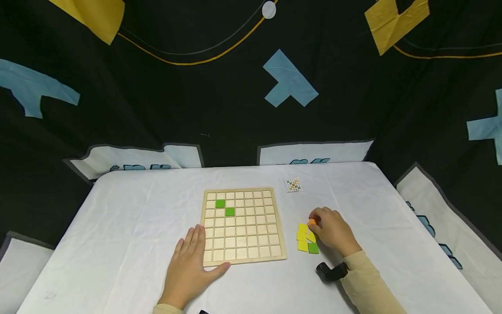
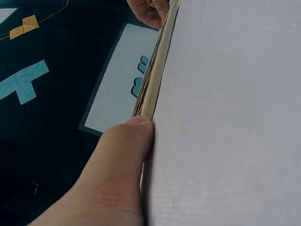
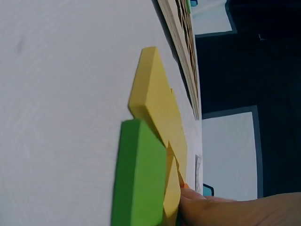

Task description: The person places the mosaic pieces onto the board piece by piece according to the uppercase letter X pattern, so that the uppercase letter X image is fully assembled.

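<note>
A wooden grid board (image 1: pixel 245 226) lies on the white table, with one green tile (image 1: pixel 220 203) and another green tile (image 1: pixel 230 212) in its upper left cells. My left hand (image 1: pixel 188 266) lies flat with straight fingers against the board's left edge, the thumb at its lower edge; the left wrist view shows the thumb (image 2: pixel 124 146) touching the rim. Right of the board, my right hand (image 1: pixel 333 231) pinches an orange tile (image 1: pixel 312 222) between thumb and fingers. Beside it lie several yellow tiles (image 1: pixel 302 246) and a green tile (image 1: pixel 313 248), large in the right wrist view.
A small card with a coloured grid pattern (image 1: pixel 293 185) lies beyond the board's upper right corner. A black strap device (image 1: pixel 331 272) is on my right wrist. Behind the white table (image 1: pixel 129 218) hangs a dark patterned cloth (image 1: pixel 219 109).
</note>
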Demonstrator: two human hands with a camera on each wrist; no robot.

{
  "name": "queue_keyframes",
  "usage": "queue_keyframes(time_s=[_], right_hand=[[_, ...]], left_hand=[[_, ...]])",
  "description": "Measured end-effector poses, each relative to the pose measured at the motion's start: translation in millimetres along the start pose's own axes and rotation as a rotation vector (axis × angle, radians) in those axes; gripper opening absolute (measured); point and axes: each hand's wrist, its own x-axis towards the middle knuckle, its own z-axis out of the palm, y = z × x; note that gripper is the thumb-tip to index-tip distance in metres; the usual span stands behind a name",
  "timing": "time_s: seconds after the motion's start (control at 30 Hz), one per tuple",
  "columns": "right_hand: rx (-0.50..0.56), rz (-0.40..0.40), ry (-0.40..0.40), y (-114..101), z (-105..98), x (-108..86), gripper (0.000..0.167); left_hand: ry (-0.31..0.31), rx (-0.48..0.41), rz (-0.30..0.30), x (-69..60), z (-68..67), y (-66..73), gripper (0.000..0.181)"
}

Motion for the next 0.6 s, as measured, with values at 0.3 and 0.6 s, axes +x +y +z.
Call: queue_keyframes(time_s=[0.3,0.6], right_hand=[[0.065,-0.040,0.056,-17.2,1.9,9.9,0.016],[0.253,-0.146,0.043,-72.9,19.0,19.4,0.015]], left_hand=[[-0.004,0.002,-0.004,-0.1,1.0,-1.2,0.122],[-0.005,0.006,-0.001,-0.2,1.2,-0.6,0.122]])
